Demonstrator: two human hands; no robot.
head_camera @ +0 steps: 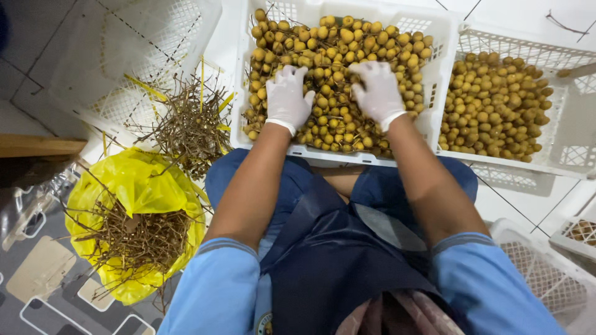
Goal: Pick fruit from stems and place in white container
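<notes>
A seated person leans over a white plastic crate (pixel 442 37) filled with small round yellow-brown fruits (pixel 335 56), and both hands, in white gloves, lie on top of the heap. The left hand (pixel 287 98) rests palm down on the left part of the pile, its fingers spread and flat against the fruit, closed around nothing. The right hand (pixel 377 93) rests the same way just right of the middle, fingers loosely splayed over the fruit and gripping nothing that can be seen. The two hands are near each other but apart, with a strip of fruit between them. The crate sits directly in front of the person's knees, its near edge touching the blue trousers (pixel 397 186), over which a dark apron (pixel 335 260) hangs. To the right, just beside the first crate, a second white crate (pixel 577 149) holds more of the same fruit in a lower layer. To the left, a heap of bare brown twigs (pixel 189 124) lies beside an empty white crate (pixel 133 62), and a yellow plastic bag (pixel 133 180) on the floor holds more twigs.
</notes>
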